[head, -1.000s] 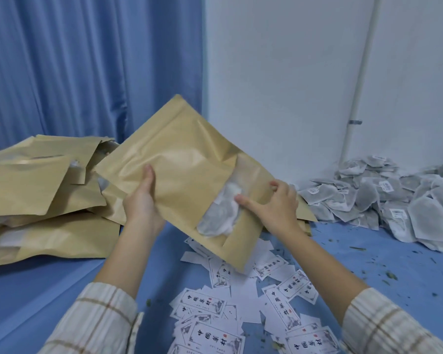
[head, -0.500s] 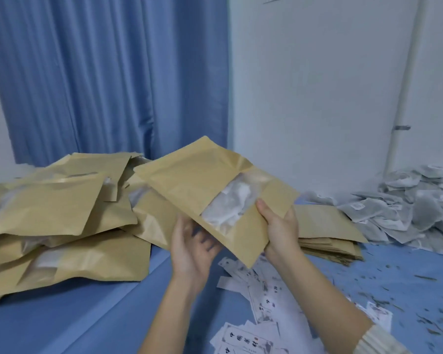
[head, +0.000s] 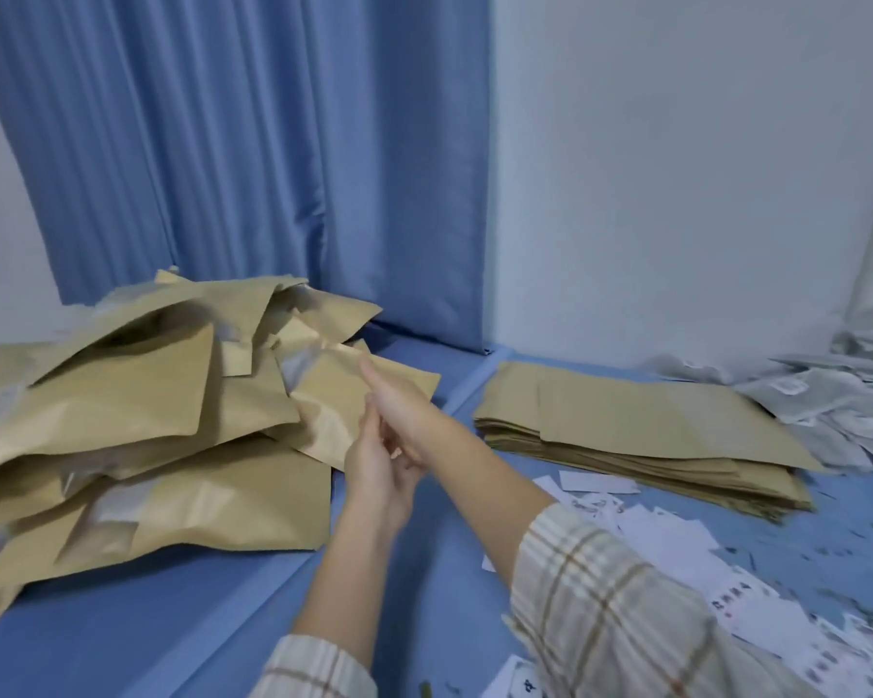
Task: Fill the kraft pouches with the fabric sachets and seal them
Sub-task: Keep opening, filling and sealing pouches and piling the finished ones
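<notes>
Just beyond the hands, in the head view, a pouch (head: 369, 395) is seen lying at the near edge of a loose pile (head: 137, 425) of filled pouches, which spreads to the left of the hands. The right hand (head: 399, 410) is stretched toward this pouch with its fingers straight; nothing is held by it, and whether the fingertips touch the kraft paper cannot be told. The left hand (head: 379, 471) is placed just under the right one, with loosely bent fingers, and nothing is gripped by it either.

To the right of the hands, a flat stack (head: 641, 435) of empty pouches is lying, and further right the grey sachets (head: 827, 390) are heaped. White labels (head: 676, 541) are scattered below the right forearm.

It is judged that many pouches are already filled, as clear windows with pale contents are visible in the pile; whether they are sealed cannot be read. Much remains: the thick stack is not yet used.
</notes>
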Demonstrator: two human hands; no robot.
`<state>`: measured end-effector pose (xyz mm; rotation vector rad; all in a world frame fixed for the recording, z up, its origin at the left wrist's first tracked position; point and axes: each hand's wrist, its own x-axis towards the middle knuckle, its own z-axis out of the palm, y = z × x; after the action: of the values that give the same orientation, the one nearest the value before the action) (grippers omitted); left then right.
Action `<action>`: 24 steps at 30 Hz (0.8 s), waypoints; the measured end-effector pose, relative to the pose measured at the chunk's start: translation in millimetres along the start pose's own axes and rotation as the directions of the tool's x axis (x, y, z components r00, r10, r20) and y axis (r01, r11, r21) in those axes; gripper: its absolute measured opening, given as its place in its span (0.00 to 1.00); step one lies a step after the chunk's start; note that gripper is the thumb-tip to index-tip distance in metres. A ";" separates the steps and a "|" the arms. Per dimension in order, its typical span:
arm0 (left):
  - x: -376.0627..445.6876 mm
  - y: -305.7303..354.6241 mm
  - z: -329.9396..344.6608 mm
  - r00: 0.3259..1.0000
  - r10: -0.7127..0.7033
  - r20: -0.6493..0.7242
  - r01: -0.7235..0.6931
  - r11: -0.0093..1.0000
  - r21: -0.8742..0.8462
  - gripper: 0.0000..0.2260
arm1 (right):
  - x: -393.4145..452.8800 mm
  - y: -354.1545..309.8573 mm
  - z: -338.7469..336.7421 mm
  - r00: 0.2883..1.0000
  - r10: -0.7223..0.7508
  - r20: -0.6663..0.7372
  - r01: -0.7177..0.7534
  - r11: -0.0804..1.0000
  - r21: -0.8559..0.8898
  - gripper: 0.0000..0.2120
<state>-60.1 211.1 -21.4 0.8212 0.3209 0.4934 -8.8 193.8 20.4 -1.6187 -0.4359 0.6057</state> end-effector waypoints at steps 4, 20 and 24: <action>6.4 -28.5 17.3 0.994 -0.102 0.027 0.101 0.994 0.049 0.14 | 2.5 38.0 -59.5 0.905 -0.347 -0.245 0.235 0.890 -0.391 0.13; 12.8 -92.7 60.0 0.930 -0.364 0.048 0.361 0.930 0.062 0.16 | -41.2 133.4 -192.0 0.394 -0.911 0.119 0.082 -0.094 -0.992 0.13; 0.1 -81.2 61.8 0.917 -0.355 0.180 0.350 0.935 0.063 0.17 | -70.8 128.9 -174.7 0.241 -0.929 0.282 0.284 -0.210 -0.936 0.13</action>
<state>-8.2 126.1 -43.5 0.8103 0.2930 0.0708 34.2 -4.0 -85.2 -2.0524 -1.3026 -1.4452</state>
